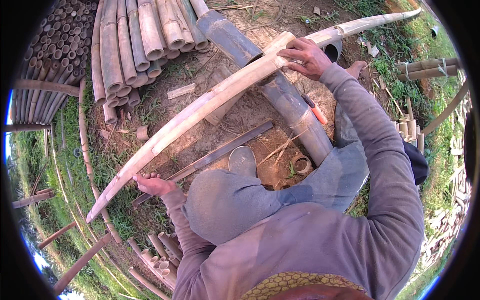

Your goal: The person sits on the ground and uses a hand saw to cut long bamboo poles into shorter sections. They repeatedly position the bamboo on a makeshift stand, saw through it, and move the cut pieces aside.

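Observation:
A long, pale split bamboo pole (200, 106) runs slantwise from the lower left to the far upper right. It lies across a thick grey bamboo log (292, 107), at a notch near the middle. My right hand (309, 57) grips the pole just right of that crossing, its fingers bent over the top. Near the pole's lower left end, my left hand (155, 184) holds its edge from beneath, the fingers partly hidden. An orange-handled tool (316, 109) rests against the log's right side, its other end dark.
Bundled bamboo poles (142, 42) lie at the upper left, beside a stack of cut tubes (57, 45). A dark flat strip (220, 154) and a bamboo ring (301, 164) are on the dirt near my legs. Short bamboo pieces (162, 260) lie at the lower left.

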A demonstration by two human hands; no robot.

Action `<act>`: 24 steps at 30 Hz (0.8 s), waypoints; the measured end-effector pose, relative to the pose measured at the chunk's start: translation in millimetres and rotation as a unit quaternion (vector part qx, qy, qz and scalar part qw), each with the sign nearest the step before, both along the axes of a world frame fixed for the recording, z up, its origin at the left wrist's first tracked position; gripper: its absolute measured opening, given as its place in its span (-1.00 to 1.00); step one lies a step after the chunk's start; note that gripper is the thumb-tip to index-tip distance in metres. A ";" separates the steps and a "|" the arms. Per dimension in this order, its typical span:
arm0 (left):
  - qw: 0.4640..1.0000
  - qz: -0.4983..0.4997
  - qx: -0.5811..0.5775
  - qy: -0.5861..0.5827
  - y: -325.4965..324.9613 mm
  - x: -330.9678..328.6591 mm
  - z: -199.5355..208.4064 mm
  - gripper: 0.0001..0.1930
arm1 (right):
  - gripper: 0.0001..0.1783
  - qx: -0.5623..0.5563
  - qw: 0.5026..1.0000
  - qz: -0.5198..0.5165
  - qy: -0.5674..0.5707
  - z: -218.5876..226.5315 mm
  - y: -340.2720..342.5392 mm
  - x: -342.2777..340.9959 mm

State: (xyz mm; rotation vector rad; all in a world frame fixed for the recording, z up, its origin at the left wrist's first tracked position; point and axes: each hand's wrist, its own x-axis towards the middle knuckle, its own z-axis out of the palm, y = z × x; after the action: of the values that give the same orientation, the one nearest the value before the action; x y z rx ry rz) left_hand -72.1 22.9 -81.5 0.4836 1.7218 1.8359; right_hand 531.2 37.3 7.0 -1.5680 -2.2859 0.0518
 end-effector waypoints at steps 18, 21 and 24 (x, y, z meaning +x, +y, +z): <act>0.444 -0.507 -0.091 0.733 87.7 196.4 39.3 -0.05 | -0.37 0.128 0.984 -0.104 -0.062 -37.6 7.6 -12.6; 0.434 -0.502 -0.082 0.743 89.2 194.6 39.2 -0.12 | -0.40 0.152 0.947 -0.259 0.117 -42.8 -60.7 -24.5; 0.442 -0.503 -0.067 0.739 89.4 190.1 38.4 -0.16 | -0.42 -0.138 0.875 -0.435 0.158 -72.1 -140.0 -30.1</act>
State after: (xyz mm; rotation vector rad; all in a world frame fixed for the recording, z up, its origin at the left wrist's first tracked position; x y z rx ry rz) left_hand 118.0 112.4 -43.1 2.7906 1.4083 -0.0522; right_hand 501.1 -102.6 -65.1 -2.3846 -1.2059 0.3762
